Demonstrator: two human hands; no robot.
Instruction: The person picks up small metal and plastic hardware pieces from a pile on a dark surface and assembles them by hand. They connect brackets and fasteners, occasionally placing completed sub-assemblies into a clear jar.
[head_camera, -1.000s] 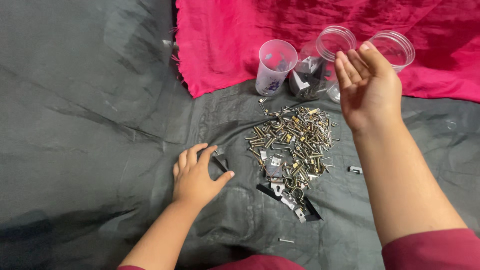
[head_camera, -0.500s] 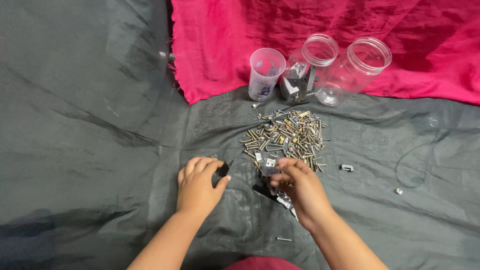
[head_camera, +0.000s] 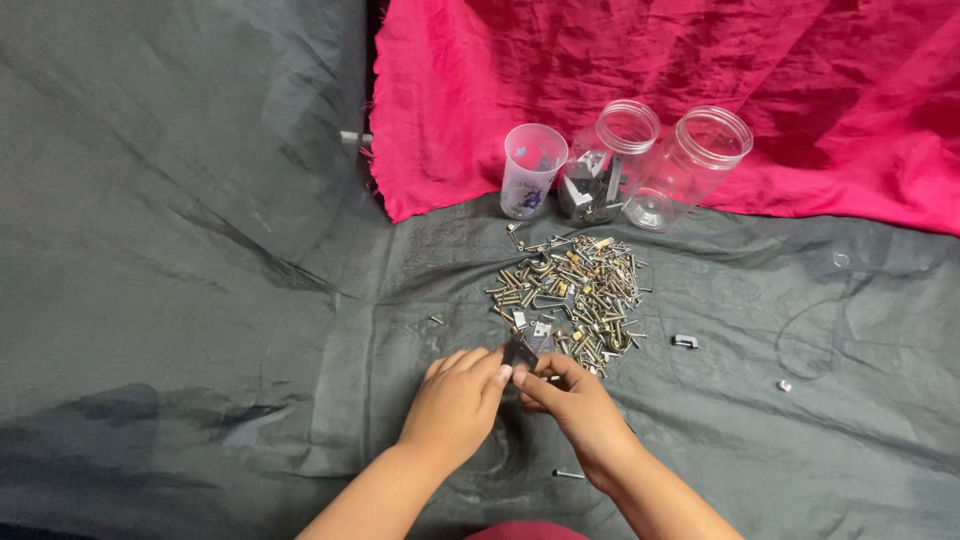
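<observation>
Grey cloth (head_camera: 200, 250), creased and slightly shiny, covers the floor, with a pink cloth (head_camera: 800, 90) spread along its far edge. Both hands meet at the near edge of a heap of screws (head_camera: 572, 290). The left hand (head_camera: 455, 405) and right hand (head_camera: 578, 408) pinch a small dark metal piece (head_camera: 520, 352) between their fingertips, so each grip is narrow and closed on that one part; it sits just in front of the heap, lifted slightly or resting on the cloth, I cannot tell which.

Judging by its look, the piece is stiff, thin and light, with hard edges and a smooth face that could slip from dry fingers. Holding it by its edges near the ends seems the safest hold, since the flat faces offer little purchase.

Behind the heap stand a frosted plastic cup (head_camera: 532, 168) and two clear jars: one jar (head_camera: 603, 160) holding grey metal parts, the other, an empty jar (head_camera: 690, 165), leaning toward the pink cloth. A small metal clip (head_camera: 685, 342) lies apart to the right, a nut (head_camera: 785, 385) farther right, and a lone screw (head_camera: 567, 474) near the right wrist. The heap itself crowds the hands closely, and loose screws could snag or scatter.
</observation>
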